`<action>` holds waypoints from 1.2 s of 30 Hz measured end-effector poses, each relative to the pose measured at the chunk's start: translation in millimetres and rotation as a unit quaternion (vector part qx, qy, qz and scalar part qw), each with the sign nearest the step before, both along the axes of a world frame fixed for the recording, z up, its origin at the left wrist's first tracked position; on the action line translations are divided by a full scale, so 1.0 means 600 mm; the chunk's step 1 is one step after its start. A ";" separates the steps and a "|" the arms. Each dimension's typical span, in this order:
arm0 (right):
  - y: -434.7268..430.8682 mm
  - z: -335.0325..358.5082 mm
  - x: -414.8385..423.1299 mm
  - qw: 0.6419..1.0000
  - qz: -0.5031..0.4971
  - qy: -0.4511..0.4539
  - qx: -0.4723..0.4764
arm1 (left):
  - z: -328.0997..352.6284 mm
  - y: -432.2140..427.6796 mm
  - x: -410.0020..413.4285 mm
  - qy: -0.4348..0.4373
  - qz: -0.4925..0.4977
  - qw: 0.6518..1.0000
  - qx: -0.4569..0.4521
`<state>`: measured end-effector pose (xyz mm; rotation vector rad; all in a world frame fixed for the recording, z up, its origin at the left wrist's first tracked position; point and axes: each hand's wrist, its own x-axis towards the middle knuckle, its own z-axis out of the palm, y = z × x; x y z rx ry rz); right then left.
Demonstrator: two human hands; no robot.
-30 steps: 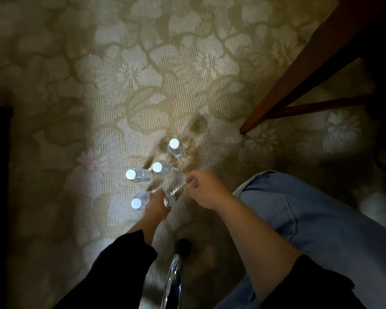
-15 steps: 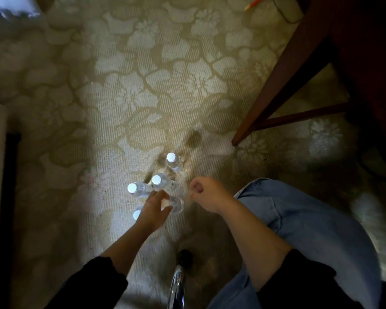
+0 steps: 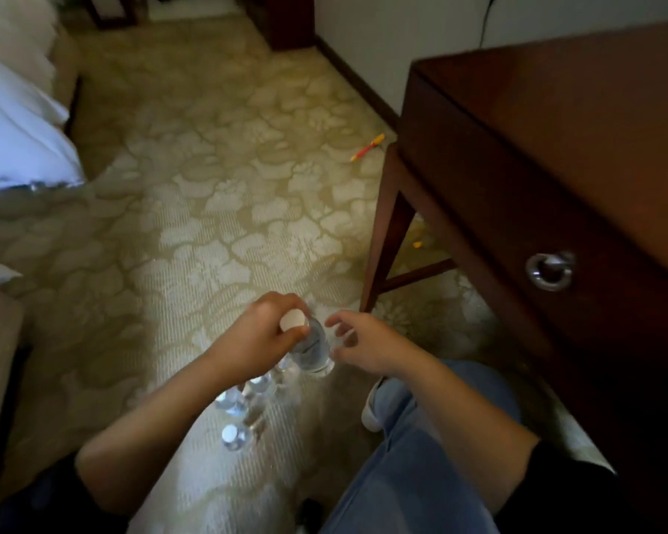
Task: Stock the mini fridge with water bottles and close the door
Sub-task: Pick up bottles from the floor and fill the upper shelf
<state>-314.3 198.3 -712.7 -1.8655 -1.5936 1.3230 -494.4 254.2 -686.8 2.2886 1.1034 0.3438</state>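
Bottle (image 3: 311, 350) now up off the carpet (image 3: 247, 225), left grip (image 3: 255, 341) pinching only its cap, right grip (image 3: 367, 344) spread at 3 o'clock; a slip likely topples the standing bottles (image 3: 234, 437) at 7 o'clock.

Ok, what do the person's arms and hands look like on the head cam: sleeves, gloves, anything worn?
Both hands are bare: no gloves, and no ring or watch shows on the left hand or right hand. The forearms are uncovered; a black left sleeve and black right sleeve end near the elbows. Light blue jeans cover the leg.
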 end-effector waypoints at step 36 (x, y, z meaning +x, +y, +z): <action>-0.459 0.491 0.222 0.837 -0.353 0.040 0.415 | 0.424 -0.326 0.354 -0.264 -0.419 0.855 -0.156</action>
